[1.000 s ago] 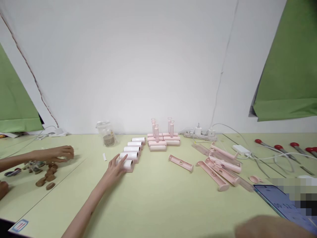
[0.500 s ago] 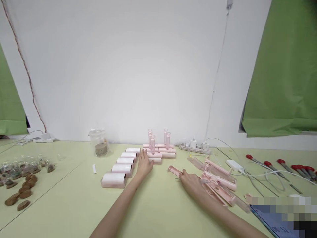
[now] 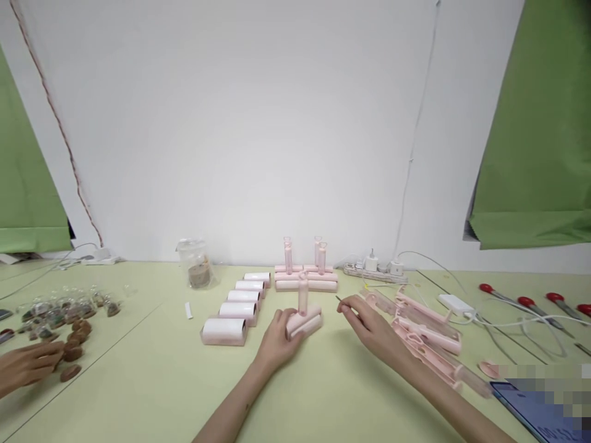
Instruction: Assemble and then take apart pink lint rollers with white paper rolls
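Observation:
My left hand is closed around one end of a pink lint roller near the middle of the table. The roller's narrow handle stands upright. My right hand is just right of it, thumb and fingers pinched on a thin, dark, pointed tool; its exact kind is too small to tell. The tool's tip is apart from the roller. Behind, several pink lint rollers lie side by side with handles up. Pink and clear plastic parts lie under and beside my right forearm.
White sticky-paper rolls form a row on the left. A bag and power strip stand by the wall. Red-ended tools, cables and a phone lie right. Another person's hand reaches brown discs at far left.
My left hand has drawn one lint roller forward from the group and turned it. My right hand no longer has the pink part in it. Another person's hand has appeared at left.

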`<action>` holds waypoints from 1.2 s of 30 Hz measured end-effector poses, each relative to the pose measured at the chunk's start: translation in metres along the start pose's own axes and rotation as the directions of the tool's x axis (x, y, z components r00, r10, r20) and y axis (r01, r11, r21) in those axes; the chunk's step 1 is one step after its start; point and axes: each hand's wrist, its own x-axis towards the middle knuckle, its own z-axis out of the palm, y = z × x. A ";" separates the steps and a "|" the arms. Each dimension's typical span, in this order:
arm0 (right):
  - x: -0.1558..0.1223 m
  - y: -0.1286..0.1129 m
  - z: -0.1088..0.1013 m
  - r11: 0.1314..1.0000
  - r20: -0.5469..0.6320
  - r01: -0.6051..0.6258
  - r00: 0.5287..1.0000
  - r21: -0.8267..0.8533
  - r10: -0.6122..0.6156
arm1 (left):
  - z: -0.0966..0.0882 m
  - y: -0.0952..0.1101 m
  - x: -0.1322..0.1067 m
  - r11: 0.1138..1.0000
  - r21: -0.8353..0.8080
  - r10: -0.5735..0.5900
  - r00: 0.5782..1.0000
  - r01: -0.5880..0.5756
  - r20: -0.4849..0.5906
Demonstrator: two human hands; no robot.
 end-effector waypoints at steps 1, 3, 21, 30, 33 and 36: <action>-0.002 -0.006 -0.004 0.997 0.025 -0.001 1.000 0.079 -0.001 | 0.000 0.004 -0.008 1.000 -0.006 0.021 1.000 -0.021 0.000; -0.007 -0.015 -0.009 0.985 0.030 -0.036 0.999 0.168 0.031 | 0.000 0.010 -0.019 0.997 0.008 0.074 0.997 -0.074 0.009; -0.043 -0.009 0.013 0.996 -0.193 0.045 0.979 -0.081 -0.060 | -0.006 0.041 -0.013 0.908 0.298 0.315 0.949 -0.293 -0.025; -0.046 -0.003 0.023 0.937 -0.288 0.115 0.933 -0.330 -0.216 | 0.034 0.087 0.001 0.932 0.096 0.346 0.937 -0.348 0.040; -0.047 -0.002 0.020 0.898 -0.288 0.173 0.908 -0.404 -0.304 | 0.042 0.085 -0.007 0.939 0.150 0.313 0.950 -0.308 -0.010; -0.049 -0.003 0.019 0.845 -0.196 0.357 0.867 -0.398 -0.458 | 0.041 0.076 -0.014 0.918 0.168 0.364 0.931 -0.360 0.009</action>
